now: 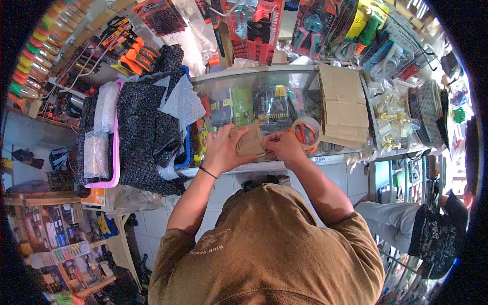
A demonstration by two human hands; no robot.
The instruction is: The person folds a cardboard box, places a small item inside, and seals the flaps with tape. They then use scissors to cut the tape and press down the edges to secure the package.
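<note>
A small brown cardboard piece rests over the front part of the glass counter. My left hand holds its left side, with the thumb on top. At its right edge, the fingers of my right hand are pinched together; whether they grip the cardboard or something small is hidden. Right behind my right hand lies a roll of clear tape, with red-handled scissors inside its ring. Packaged goods show through the glass beyond the cardboard.
Flattened cardboard covers the counter's right part. Black bubble wrap and a pink-rimmed tray stand at left. Packaged tools hang behind the counter. Brass fittings in bags lie further right. Another person is at lower right.
</note>
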